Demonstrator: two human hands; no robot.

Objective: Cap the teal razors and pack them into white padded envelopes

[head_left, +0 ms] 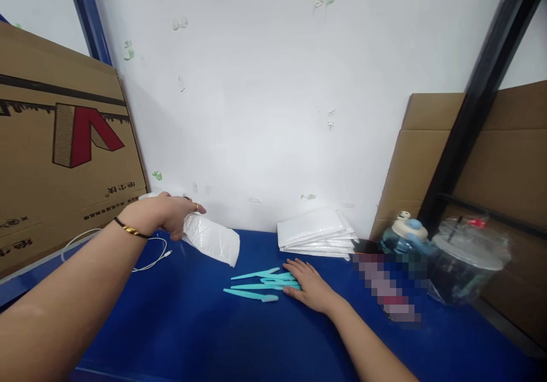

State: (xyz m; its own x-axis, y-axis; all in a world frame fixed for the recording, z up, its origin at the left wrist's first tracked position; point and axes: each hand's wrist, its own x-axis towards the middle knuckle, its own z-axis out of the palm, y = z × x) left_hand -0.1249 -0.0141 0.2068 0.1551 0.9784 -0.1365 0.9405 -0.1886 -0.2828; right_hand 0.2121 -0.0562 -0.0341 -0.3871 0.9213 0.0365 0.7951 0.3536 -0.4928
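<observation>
My left hand [168, 216] reaches to the back left of the blue table, its fingers curled at the near end of a white plastic bag [216, 241]. Part of those fingers is hidden, and more white plastic shows just behind the hand. My right hand [310, 285] lies flat with its fingers stretched out, resting over the right end of a loose bunch of turquoise eyebrow razors [252, 286]. Several razors point left from under it. Behind the right hand, a stack of flat white bags [314, 234] lies against the wall.
A white cable [156, 263] curls on the blue table [205, 336] near my left forearm. Large cardboard boxes [38, 143] stand left. At right are a blurred-out flat item [387, 291], a blue-and-white bottle [405, 237] and a lidded cup in clear plastic [464, 262].
</observation>
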